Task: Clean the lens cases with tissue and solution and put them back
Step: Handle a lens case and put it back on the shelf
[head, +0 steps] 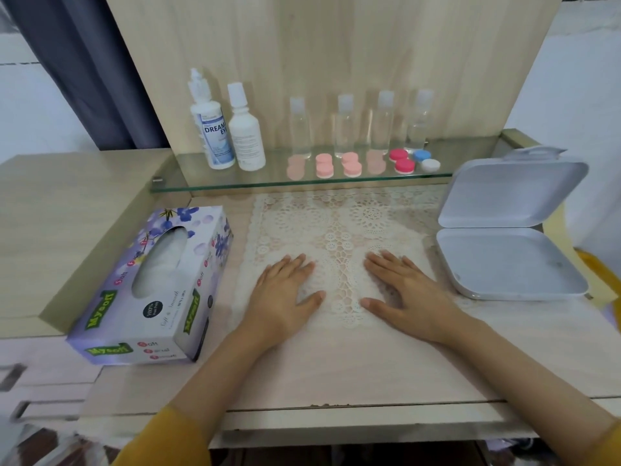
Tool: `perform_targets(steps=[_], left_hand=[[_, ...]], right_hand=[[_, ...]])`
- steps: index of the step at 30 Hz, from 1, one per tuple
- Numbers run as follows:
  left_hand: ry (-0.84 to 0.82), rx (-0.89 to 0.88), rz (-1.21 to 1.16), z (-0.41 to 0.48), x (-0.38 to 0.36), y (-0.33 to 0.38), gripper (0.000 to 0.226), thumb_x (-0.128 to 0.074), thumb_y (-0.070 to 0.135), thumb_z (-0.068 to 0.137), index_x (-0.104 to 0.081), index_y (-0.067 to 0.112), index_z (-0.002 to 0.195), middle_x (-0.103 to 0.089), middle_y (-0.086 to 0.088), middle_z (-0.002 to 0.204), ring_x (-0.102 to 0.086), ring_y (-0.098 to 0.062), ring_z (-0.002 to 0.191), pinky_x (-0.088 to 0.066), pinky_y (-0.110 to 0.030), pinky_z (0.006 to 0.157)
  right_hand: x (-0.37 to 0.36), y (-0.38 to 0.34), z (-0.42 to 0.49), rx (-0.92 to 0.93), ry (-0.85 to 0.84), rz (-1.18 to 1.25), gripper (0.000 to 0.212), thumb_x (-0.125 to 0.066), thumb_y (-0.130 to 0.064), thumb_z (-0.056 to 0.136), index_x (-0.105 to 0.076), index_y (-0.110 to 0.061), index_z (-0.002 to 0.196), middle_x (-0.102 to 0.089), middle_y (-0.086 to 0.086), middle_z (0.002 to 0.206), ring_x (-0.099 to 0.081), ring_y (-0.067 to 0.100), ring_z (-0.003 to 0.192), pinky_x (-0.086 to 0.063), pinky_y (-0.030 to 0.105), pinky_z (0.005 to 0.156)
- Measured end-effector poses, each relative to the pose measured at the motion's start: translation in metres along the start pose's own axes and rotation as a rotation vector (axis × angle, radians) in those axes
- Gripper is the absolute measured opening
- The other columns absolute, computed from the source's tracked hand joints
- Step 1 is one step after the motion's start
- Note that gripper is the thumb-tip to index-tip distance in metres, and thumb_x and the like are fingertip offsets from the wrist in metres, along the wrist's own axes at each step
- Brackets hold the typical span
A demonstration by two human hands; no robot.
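Several round lens cases stand in a row on the glass shelf: pale pink ones, a red and white pair and a blue and white pair. Two white solution bottles stand at the shelf's left end. A purple flowered tissue box lies at the left of the desk. My left hand and my right hand rest flat on the lace mat, fingers spread, holding nothing.
Several small clear bottles with white caps stand behind the lens cases. An open white hinged box sits at the right of the desk. A wooden back panel rises behind the shelf, and a dark curtain hangs at the far left.
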State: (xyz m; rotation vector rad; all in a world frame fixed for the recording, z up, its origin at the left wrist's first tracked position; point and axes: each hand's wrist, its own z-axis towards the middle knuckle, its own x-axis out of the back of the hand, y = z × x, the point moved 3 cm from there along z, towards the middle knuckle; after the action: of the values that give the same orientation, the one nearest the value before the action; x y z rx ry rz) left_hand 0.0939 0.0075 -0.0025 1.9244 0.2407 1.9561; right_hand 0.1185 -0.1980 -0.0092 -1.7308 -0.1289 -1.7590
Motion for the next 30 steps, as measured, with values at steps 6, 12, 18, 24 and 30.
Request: perform_targets(steps=[6, 12, 18, 24, 30], left_hand=[[0.463, -0.054, -0.227, 0.026, 0.058, 0.012, 0.029, -0.056, 0.029, 0.089, -0.061, 0.017, 0.115, -0.058, 0.000, 0.122, -0.048, -0.016, 0.116, -0.033, -0.030, 0.103], [0.623, -0.045, -0.192, 0.069, 0.096, 0.011, 0.035, -0.060, 0.021, 0.086, -0.059, 0.010, 0.120, -0.054, -0.012, 0.123, -0.049, -0.025, 0.115, -0.031, -0.025, 0.098], [0.447, -0.013, 0.046, 0.097, 0.091, 0.003, 0.043, -0.052, 0.029, 0.091, -0.047, 0.019, 0.133, -0.045, -0.009, 0.136, -0.040, -0.026, 0.122, -0.031, -0.036, 0.099], [0.611, -0.029, -0.006, 0.098, 0.093, 0.001, 0.028, -0.057, 0.023, 0.088, -0.062, 0.010, 0.112, -0.058, -0.012, 0.106, -0.050, -0.026, 0.100, -0.031, -0.025, 0.075], [0.650, -0.002, -0.157, 0.095, 0.097, -0.001, 0.017, -0.064, 0.015, 0.081, -0.066, 0.005, 0.094, -0.064, -0.010, 0.089, -0.050, -0.014, 0.076, -0.034, -0.020, 0.068]], right_hand=[[0.002, -0.004, -0.005, 0.044, 0.100, 0.114, 0.076, -0.044, -0.065, 0.077, -0.042, -0.018, 0.137, -0.033, -0.012, 0.145, -0.018, -0.003, 0.136, -0.010, 0.016, 0.111], [0.002, -0.005, -0.006, 0.054, 0.134, 0.137, 0.066, -0.052, -0.055, 0.078, -0.049, -0.016, 0.132, -0.041, -0.009, 0.141, -0.026, 0.000, 0.135, -0.017, 0.019, 0.111], [0.005, -0.007, -0.009, 0.061, 0.174, 0.104, 0.068, -0.044, -0.064, 0.075, -0.057, -0.020, 0.125, -0.051, -0.010, 0.133, -0.037, 0.004, 0.130, -0.038, 0.032, 0.105], [0.006, -0.007, -0.007, 0.051, 0.194, 0.114, 0.066, -0.044, -0.064, 0.074, -0.059, -0.022, 0.122, -0.053, -0.013, 0.131, -0.038, -0.002, 0.127, -0.039, 0.026, 0.102], [0.006, -0.005, -0.006, 0.047, 0.188, 0.123, 0.065, -0.043, -0.063, 0.074, -0.060, -0.022, 0.121, -0.054, -0.014, 0.130, -0.037, -0.003, 0.127, -0.038, 0.024, 0.102]])
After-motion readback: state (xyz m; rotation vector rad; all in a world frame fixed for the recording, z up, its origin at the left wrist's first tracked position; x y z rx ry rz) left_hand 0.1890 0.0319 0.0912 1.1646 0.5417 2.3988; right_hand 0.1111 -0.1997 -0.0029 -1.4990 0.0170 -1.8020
